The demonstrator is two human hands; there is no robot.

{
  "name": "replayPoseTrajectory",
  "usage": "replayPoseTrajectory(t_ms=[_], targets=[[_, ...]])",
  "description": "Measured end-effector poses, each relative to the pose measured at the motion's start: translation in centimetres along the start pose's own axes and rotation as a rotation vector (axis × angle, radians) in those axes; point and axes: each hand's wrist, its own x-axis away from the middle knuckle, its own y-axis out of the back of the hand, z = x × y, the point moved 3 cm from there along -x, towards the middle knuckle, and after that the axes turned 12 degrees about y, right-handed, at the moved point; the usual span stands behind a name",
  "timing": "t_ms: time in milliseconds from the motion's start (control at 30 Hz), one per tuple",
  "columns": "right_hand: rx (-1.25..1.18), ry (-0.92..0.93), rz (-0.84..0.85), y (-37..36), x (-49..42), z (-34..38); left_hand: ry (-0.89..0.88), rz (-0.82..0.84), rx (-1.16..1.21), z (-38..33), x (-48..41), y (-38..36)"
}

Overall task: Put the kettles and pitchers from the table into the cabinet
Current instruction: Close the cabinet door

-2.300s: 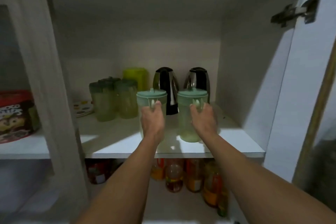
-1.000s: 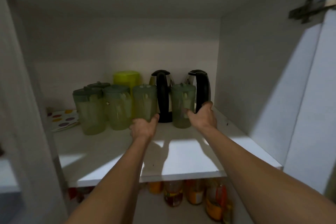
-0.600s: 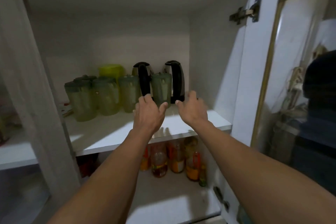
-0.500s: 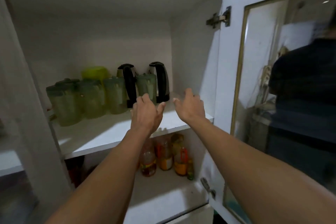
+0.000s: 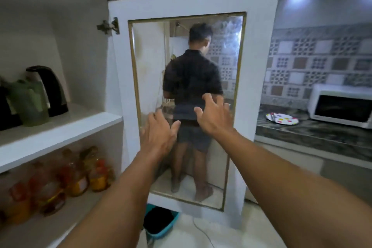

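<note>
Pitcher [image 5: 30,102]: translucent green, lidded, beside black kettle [image 5: 50,90] on shelf.
Left hand [image 5: 159,135], right hand [image 5: 215,117]: fingers spread, empty, well apart from pitcher.

No lettering, brand, number or sign can be read anywhere in this kitchen view. The bottles [image 5: 78,177] on the lower cabinet shelf at about 8 o'clock carry yellow and red labels (too blurred to make out a word). The microwave [image 5: 340,104] at 3 o'clock shows a plain white front with no legible mark, and the kettle [image 5: 51,90] at 9 o'clock bears no visible writing.
</note>
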Motion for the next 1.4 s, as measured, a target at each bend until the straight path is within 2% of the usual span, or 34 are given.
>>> replayPoseTrajectory(t_ms=[133, 233, 433, 600, 700, 867, 1033, 1233, 1400], targets=[[0.003, -0.130, -0.120, 5.4, 0.1, -5.7, -0.180, 0.035, 0.008, -8.0, 2.5, -4.0], [-0.017, -0.155, -0.195, 8.3, -0.6, -9.1, -0.246, 0.062, 0.023, -13.2, 3.7, -6.3], [-0.111, -0.156, -0.270, 11.6, -5.2, -14.6, -0.217, 0.003, 0.066, -20.4, 2.8, -11.5], [-0.292, -0.161, -0.246, 11.8, -9.8, -17.0, -0.194, -0.074, 0.076, -23.4, 1.0, -15.3], [-0.400, -0.124, -0.210, 10.9, -11.8, -17.3, -0.144, -0.061, 0.064, -24.1, 0.3, -16.9], [-0.480, -0.134, -0.272, 10.2, -12.5, -18.1, -0.102, -0.007, 0.056, -24.2, 0.8, -17.3], [-0.478, -0.097, -0.331, 11.4, -10.1, -16.9, -0.111, -0.065, 0.060, -23.4, 3.3, -15.9], [-0.518, -0.017, -0.391, 13.4, -3.6, -10.8, -0.079, -0.243, 0.044, -19.2, 7.9, -11.0], [-0.510, 0.228, -0.385, 14.8, 3.4, -2.5, -0.129, -0.361, 0.119, -12.6, 12.4, -3.6]])
